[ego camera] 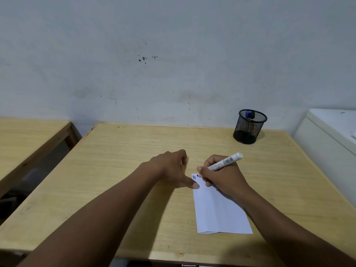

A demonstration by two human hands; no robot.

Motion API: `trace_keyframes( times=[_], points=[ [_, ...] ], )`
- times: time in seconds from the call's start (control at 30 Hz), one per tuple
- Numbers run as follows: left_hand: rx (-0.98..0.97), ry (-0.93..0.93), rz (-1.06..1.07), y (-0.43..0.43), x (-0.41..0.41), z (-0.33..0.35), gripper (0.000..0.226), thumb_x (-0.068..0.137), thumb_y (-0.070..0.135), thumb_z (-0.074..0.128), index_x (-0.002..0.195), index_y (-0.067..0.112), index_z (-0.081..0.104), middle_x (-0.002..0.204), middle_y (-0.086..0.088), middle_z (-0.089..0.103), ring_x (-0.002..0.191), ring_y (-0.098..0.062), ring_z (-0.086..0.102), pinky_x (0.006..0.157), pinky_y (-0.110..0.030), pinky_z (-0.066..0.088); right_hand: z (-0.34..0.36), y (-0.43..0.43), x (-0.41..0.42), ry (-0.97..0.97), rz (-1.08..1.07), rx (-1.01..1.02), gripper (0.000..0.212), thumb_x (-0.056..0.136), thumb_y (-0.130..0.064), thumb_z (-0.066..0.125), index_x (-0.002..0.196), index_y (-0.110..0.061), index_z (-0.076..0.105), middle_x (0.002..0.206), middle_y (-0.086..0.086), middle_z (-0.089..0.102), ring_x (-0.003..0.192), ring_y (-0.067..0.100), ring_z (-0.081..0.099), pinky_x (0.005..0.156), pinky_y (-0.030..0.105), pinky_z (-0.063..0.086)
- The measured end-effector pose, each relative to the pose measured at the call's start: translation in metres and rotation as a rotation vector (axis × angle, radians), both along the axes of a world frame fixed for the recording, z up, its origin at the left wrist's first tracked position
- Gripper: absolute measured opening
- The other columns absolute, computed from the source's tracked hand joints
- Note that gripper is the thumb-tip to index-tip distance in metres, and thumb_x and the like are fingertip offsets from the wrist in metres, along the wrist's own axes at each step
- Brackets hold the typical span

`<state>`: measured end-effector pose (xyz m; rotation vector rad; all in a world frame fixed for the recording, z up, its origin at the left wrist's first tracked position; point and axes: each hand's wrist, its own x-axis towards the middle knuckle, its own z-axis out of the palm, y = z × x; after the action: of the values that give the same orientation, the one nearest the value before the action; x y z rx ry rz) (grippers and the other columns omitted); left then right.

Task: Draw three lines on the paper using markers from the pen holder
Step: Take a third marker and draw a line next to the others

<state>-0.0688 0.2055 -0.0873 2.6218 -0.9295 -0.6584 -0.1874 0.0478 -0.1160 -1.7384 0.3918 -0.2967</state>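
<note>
A folded white paper [217, 209] lies on the wooden table [119, 170], right of centre. Two short dark lines [194, 177] stand near its top left corner, with a small red mark beside them. My right hand [221, 176] grips a white marker [226, 161], its red tip down on the paper by those lines. My left hand [173, 168] rests beside it, thumb pressing the paper's left edge; its curled fingers may hide something small. A black mesh pen holder [249, 128] stands at the back right with a blue-capped marker [248, 114] and a dark one inside.
A second wooden table [28, 139] stands to the left across a narrow gap. A white cabinet or appliance [331, 139] borders the table's right side. A stained pale wall runs behind the table.
</note>
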Motion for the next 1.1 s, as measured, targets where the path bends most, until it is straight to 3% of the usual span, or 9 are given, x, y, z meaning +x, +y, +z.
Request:
trace_keyframes(
  times=[0.13, 0.33, 0.5, 0.57, 0.7, 0.8, 0.87, 0.97, 1.1],
  points=[
    [-0.008, 0.009, -0.002, -0.001, 0.0, 0.001, 0.084, 0.051, 0.074, 0.084, 0.114, 0.031, 0.048, 0.094, 0.015, 0.065, 0.093, -0.014, 0.065, 0.09, -0.042, 0.057, -0.003, 0.0, 0.002, -0.01, 0.017, -0.044, 0.022, 0.079, -0.013, 0.083, 0.075, 0.0, 0.066, 0.064, 0.023, 0.07, 0.051, 0.02, 0.062, 0.052, 0.03, 0.051],
    [-0.011, 0.017, 0.001, -0.001, 0.0, 0.002, 0.085, 0.051, 0.072, 0.086, 0.114, 0.03, 0.048, 0.091, 0.013, 0.063, 0.093, -0.015, 0.065, 0.091, -0.044, 0.057, -0.002, 0.0, 0.002, 0.008, 0.044, -0.102, 0.021, 0.077, -0.014, 0.082, 0.074, -0.002, 0.066, 0.066, 0.024, 0.071, 0.051, 0.02, 0.061, 0.048, 0.026, 0.046],
    [-0.034, 0.006, 0.022, 0.001, 0.0, 0.0, 0.083, 0.05, 0.071, 0.087, 0.113, 0.031, 0.051, 0.092, 0.014, 0.064, 0.092, -0.012, 0.064, 0.088, -0.039, 0.057, 0.005, -0.003, 0.003, 0.047, 0.069, 0.047, 0.02, 0.079, -0.007, 0.079, 0.076, 0.004, 0.062, 0.06, 0.019, 0.066, 0.05, 0.021, 0.058, 0.045, 0.027, 0.041],
    [-0.099, 0.067, 0.041, 0.005, 0.002, 0.002, 0.07, 0.057, 0.063, 0.089, 0.108, 0.028, 0.056, 0.091, 0.012, 0.068, 0.089, -0.01, 0.066, 0.082, -0.033, 0.056, 0.008, -0.007, 0.003, 0.03, 0.003, 0.166, 0.02, 0.082, -0.013, 0.081, 0.08, -0.003, 0.064, 0.061, 0.014, 0.065, 0.046, 0.018, 0.054, 0.044, 0.027, 0.039],
    [-0.202, 0.099, 0.012, 0.016, 0.017, 0.006, 0.014, 0.083, 0.029, 0.081, 0.083, 0.027, 0.068, 0.075, 0.014, 0.07, 0.07, -0.003, 0.064, 0.065, -0.02, 0.047, 0.024, -0.019, 0.006, 0.015, -0.1, 0.339, 0.017, 0.081, -0.017, 0.084, 0.08, -0.016, 0.067, 0.057, 0.004, 0.059, 0.042, 0.011, 0.046, 0.041, 0.021, 0.032],
    [-0.386, 0.166, 0.077, 0.019, 0.028, 0.009, 0.013, 0.09, 0.011, 0.072, 0.08, 0.019, 0.072, 0.074, 0.0, 0.076, 0.065, -0.012, 0.067, 0.065, -0.024, 0.05, 0.049, -0.03, 0.012, -0.03, -0.046, 0.441, 0.009, 0.086, -0.011, 0.076, 0.094, -0.008, 0.072, 0.07, 0.01, 0.066, 0.051, 0.013, 0.058, 0.045, 0.021, 0.041],
    [-0.595, 0.262, 0.15, 0.017, 0.03, 0.019, 0.008, 0.088, 0.013, 0.078, 0.087, 0.01, 0.07, 0.075, -0.005, 0.076, 0.066, -0.017, 0.071, 0.063, -0.025, 0.052, 0.068, -0.038, 0.016, -0.019, -0.017, 0.486, 0.017, 0.09, -0.014, 0.069, 0.103, -0.003, 0.073, 0.076, 0.013, 0.07, 0.059, 0.018, 0.065, 0.051, 0.025, 0.045],
    [-0.856, 0.4, 0.239, 0.003, 0.031, 0.04, 0.021, 0.087, 0.02, 0.081, 0.094, 0.005, 0.069, 0.079, -0.006, 0.075, 0.07, -0.02, 0.073, 0.063, -0.024, 0.052, 0.095, -0.049, 0.021, -0.015, -0.027, 0.502, 0.015, 0.093, -0.012, 0.056, 0.093, -0.004, 0.069, 0.072, 0.014, 0.07, 0.056, 0.021, 0.064, 0.055, 0.028, 0.042],
    [-1.014, 0.529, 0.268, -0.022, 0.031, 0.058, 0.029, 0.09, 0.031, 0.076, 0.101, 0.004, 0.076, 0.08, -0.004, 0.07, 0.066, -0.018, 0.066, 0.063, -0.025, 0.048, 0.115, -0.061, 0.026, -0.058, -0.073, 0.477, 0.015, 0.093, -0.014, 0.059, 0.083, -0.003, 0.065, 0.067, 0.012, 0.068, 0.049, 0.017, 0.062, 0.054, 0.028, 0.04]
  ],
)
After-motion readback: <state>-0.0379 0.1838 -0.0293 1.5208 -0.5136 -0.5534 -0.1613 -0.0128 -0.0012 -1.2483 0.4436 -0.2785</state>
